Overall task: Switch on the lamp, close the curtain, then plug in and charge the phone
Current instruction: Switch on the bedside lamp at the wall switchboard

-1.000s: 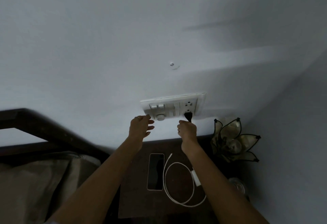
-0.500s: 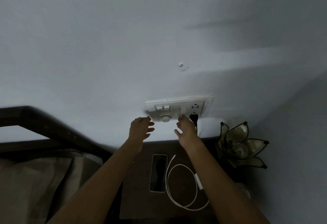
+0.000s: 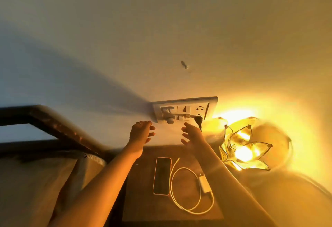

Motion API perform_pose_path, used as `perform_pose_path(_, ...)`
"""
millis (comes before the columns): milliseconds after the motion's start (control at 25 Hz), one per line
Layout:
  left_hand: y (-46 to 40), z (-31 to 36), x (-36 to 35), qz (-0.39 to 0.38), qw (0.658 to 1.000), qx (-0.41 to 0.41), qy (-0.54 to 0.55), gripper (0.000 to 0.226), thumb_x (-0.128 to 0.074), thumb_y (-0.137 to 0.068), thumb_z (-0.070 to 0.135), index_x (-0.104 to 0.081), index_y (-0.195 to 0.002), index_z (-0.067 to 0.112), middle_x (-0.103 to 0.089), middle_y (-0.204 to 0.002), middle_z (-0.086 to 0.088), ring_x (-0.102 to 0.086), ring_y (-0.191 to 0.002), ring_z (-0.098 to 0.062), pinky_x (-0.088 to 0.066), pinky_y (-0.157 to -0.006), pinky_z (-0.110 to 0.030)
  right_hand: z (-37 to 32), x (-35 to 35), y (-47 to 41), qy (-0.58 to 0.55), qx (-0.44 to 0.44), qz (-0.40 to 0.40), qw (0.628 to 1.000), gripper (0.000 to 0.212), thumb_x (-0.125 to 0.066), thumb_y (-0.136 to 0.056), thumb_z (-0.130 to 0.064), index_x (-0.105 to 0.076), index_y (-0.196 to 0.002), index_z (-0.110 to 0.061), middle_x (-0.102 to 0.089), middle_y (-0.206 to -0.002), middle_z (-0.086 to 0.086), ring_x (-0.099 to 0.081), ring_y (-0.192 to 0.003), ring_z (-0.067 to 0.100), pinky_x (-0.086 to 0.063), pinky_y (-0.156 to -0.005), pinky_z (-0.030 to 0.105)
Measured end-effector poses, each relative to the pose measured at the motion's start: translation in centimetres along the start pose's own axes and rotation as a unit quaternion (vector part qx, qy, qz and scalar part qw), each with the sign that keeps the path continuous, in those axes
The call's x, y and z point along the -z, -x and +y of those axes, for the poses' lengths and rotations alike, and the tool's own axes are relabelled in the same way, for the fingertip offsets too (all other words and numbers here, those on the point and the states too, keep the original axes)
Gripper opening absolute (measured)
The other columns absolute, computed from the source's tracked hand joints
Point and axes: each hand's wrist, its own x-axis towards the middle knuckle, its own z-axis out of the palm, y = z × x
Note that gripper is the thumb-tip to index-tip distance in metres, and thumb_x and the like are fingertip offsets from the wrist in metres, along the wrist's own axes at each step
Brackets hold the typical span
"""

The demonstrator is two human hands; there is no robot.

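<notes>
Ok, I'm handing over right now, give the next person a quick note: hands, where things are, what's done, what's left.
Left hand and right hand: both open, empty, just below the switch panel.
Lamp: lit, its black plug in the panel's socket. Done.
Phone: flat on the bedside table, not connected; white charger with coiled cable beside it, unplugged.
Left: close the curtain (not in view), plug in charger, connect phone.

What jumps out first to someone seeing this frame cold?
The lit flower-shaped lamp at the right, flooding the wall and bedside table with yellow glow. Next, the left hand and right hand, both with fingers spread and holding nothing, just below the wall switch panel, where a black plug sits in a socket. Below them, a phone lies flat beside a coiled white charger cable, not connected.
</notes>
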Motion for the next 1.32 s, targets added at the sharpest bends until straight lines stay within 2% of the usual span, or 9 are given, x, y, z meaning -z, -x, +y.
perform_pose_path(200, 1.5, 0.8, 0.4, 0.010, 0.999, -0.021, -0.038, 0.020, -0.045, -0.097, 0.026, -0.058, -0.089, 0.013, -0.067, -0.111, -0.013, -0.062, -0.091, -0.021, -0.045, -0.067, -0.025, 1.0, 0.7, 1.9, 0.069, -0.006, -0.018, 0.997, 0.037, -0.040, -0.098, -0.011, -0.044, -0.135, -0.008, -0.045, -0.141, 0.015, -0.040, -0.131, 0.032, -0.036, -0.107, 0.042)
perform_pose_path(480, 3.7, 1.2, 1.1, 0.002, 0.999, -0.033, -0.028, 0.030, -0.041, -0.098, 0.030, -0.058, -0.105, 0.006, -0.066, -0.117, -0.014, -0.061, -0.093, -0.020, -0.045, -0.064, -0.022, 2.4, -1.2, 5.5, 0.133, 0.037, -0.050, 0.989, 0.038, -0.036, -0.098, -0.004, -0.045, -0.135, -0.005, -0.051, -0.137, 0.018, -0.048, -0.126, 0.033, -0.041, -0.101, 0.038)
perform_pose_path(560, 3.9, 1.4, 1.4, 0.007, 0.999, -0.041, -0.031, 0.034, -0.041, -0.098, 0.029, -0.058, -0.110, 0.003, -0.066, -0.117, -0.015, -0.061, -0.093, -0.020, -0.045, -0.065, -0.022, 2.5, -2.2, 6.5, 0.123, 0.043, -0.068, 0.989, 0.038, -0.036, -0.098, -0.003, -0.045, -0.135, -0.005, -0.052, -0.136, 0.018, -0.048, -0.126, 0.033, -0.042, -0.101, 0.039)
perform_pose_path(680, 3.7, 1.8, 1.8, 0.009, 0.998, -0.051, -0.037, 0.031, -0.041, -0.098, 0.029, -0.058, -0.106, 0.005, -0.066, -0.117, -0.016, -0.061, -0.092, -0.021, -0.045, -0.065, -0.023, 2.0, -3.4, 7.6, 0.093, 0.047, -0.073, 0.992, 0.040, -0.036, -0.098, -0.005, -0.043, -0.137, -0.007, -0.051, -0.137, 0.017, -0.047, -0.128, 0.033, -0.041, -0.105, 0.042)
perform_pose_path(840, 3.3, 1.8, 2.7, 0.001, 0.999, -0.041, -0.028, 0.034, -0.042, -0.098, 0.027, -0.057, -0.112, 0.000, -0.066, -0.117, -0.017, -0.062, -0.091, -0.022, -0.045, -0.064, -0.024, 1.3, -5.4, 7.7, 0.080, 0.081, -0.081, 0.990, 0.045, -0.038, -0.099, -0.009, -0.034, -0.143, -0.016, -0.050, -0.136, 0.018, -0.047, -0.125, 0.032, -0.040, -0.104, 0.042)
perform_pose_path(920, 3.1, 1.6, 3.1, -0.006, 0.999, -0.039, -0.017, 0.031, -0.043, -0.098, 0.027, -0.058, -0.109, 0.002, -0.066, -0.115, -0.017, -0.062, -0.084, -0.021, -0.045, -0.062, -0.023, 1.1, -6.4, 7.5, 0.078, 0.092, -0.078, 0.990, 0.049, -0.040, -0.098, -0.008, -0.030, -0.145, -0.020, -0.049, -0.134, 0.019, -0.049, -0.119, 0.030, -0.041, -0.102, 0.041)
perform_pose_path(1080, 2.6, 1.4, 3.8, -0.012, 1.000, -0.021, 0.013, 0.023, -0.044, -0.097, 0.025, -0.057, -0.091, 0.008, -0.063, -0.103, -0.014, -0.059, -0.070, -0.013, -0.042, -0.058, -0.022, 0.9, -7.6, 7.3, 0.055, 0.091, -0.070, 0.992, 0.049, -0.039, -0.098, -0.016, -0.028, -0.145, -0.018, -0.045, -0.136, 0.018, -0.045, -0.124, 0.032, -0.041, -0.098, 0.039)
perform_pose_path(1160, 2.2, 1.2, 4.2, -0.012, 1.000, 0.002, 0.021, 0.024, -0.044, -0.097, 0.025, -0.055, -0.080, 0.014, -0.062, -0.099, -0.010, -0.058, -0.068, -0.013, -0.042, -0.058, -0.022, 0.7, -8.0, 7.0, 0.049, 0.092, -0.073, 0.992, 0.048, -0.038, -0.098, -0.018, -0.029, -0.145, -0.016, -0.045, -0.135, 0.017, -0.046, -0.122, 0.032, -0.041, -0.094, 0.037)
perform_pose_path(1320, 1.5, 0.9, 5.0, 0.000, 1.000, 0.011, 0.008, 0.023, -0.045, -0.097, 0.026, -0.054, -0.078, 0.016, -0.064, -0.093, -0.006, -0.058, -0.068, -0.013, -0.041, -0.058, -0.023, 0.7, -8.3, 6.5, 0.040, 0.085, -0.067, 0.993, 0.047, -0.038, -0.098, -0.018, -0.029, -0.145, -0.015, -0.046, -0.133, 0.018, -0.047, -0.116, 0.030, -0.041, -0.095, 0.038)
